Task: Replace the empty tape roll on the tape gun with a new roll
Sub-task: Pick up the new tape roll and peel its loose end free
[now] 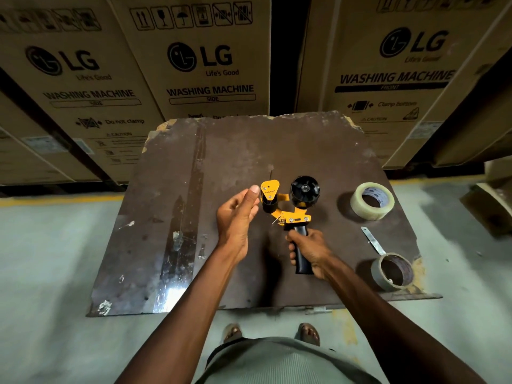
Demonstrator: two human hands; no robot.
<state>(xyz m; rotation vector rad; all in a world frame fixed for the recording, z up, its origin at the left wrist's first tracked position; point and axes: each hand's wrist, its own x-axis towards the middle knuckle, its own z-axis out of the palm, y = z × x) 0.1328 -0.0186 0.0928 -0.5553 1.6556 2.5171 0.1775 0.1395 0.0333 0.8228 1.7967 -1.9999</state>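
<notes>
The right hand [307, 252] gripped the tape gun [288, 209] — hub bare. The left hand [238, 214] hovered relaxed, holding nothing. The new roll [372, 200] waited right of both — 1 step left.

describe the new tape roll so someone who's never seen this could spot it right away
Find the dark brown board on the floor before the cartons. Near its right edge lie two rolls, right of the yellow tape gun. The new tape roll is the farther one, thick with clear tape; the nearer empty roll is almost bare core.
</notes>
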